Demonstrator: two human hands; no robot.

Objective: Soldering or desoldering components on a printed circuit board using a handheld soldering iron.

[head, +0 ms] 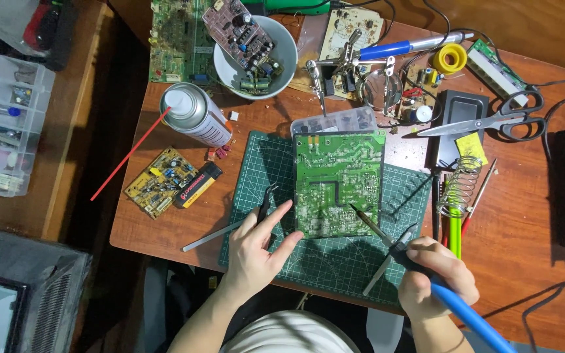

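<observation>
- two bare hands work over a green circuit board [339, 183] lying flat on a green cutting mat [256, 163].
- left hand [259, 245]: fingers spread open, gripping nothing; the index fingertip and thumb touch the board's near left corner, pressing it to the mat.
- black tweezers [267, 201] lie just beyond the left index finger; a thin metal strip [212, 237] lies just left of the wrist, half off the mat.
- right hand [434, 274]: fingers curled closed around a soldering iron [387, 236] with a blue handle; its tip reaches ahead and left of the fingers and rests on the board near its lower right part.
- a second slim tool seems to run under the right fingers toward the mat's near edge; i cannot tell what it is.
- just right of the right fingers stands a coiled iron stand [460, 183].
- well beyond the fingers: scissors [492, 119], a spray can [194, 114], a white bowl [286, 49] with a board in it, a yellow circuit board [158, 182].
</observation>
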